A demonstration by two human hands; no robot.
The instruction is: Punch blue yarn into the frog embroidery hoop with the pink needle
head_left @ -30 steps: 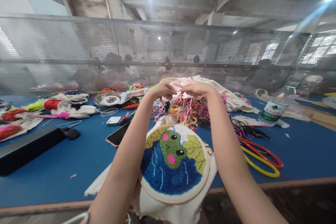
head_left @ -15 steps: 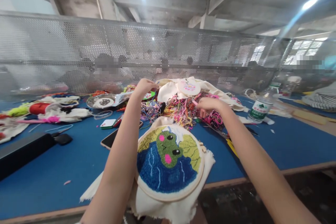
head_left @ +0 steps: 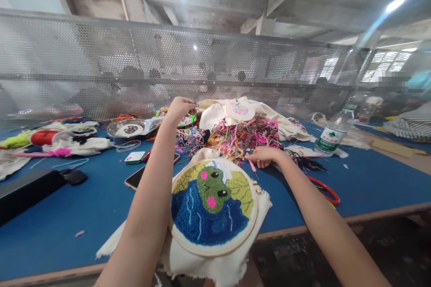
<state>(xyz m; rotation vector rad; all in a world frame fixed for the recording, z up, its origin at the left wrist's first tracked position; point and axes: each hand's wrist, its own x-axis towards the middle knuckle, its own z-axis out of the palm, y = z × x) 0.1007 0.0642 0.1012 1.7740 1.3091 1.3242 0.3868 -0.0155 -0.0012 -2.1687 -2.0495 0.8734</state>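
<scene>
An embroidery hoop stretches white cloth with a looped-yarn green frog on blue, tilted towards me at the table's front edge. My right hand is closed around a pink punch needle, just beyond the hoop's upper right rim, its thin metal tip pointing down. Farther off, my left hand is raised above the far side of the yarn, thumb and fingers pinched together. What lies between those fingertips is too small to make out. A tangled heap of coloured yarn spreads between the hands.
Behind the yarn, cream cloth carries a smaller hoop. A metal bowl, a phone and a black case are on the left. Towards the right are a red scissor handle and a water bottle. A perforated metal screen stands behind.
My right hand has come down from the yarn heap towards the hoop, and the punch needle now shows clearly. My left hand has shifted slightly up and left. A red scissor handle has come into view.
</scene>
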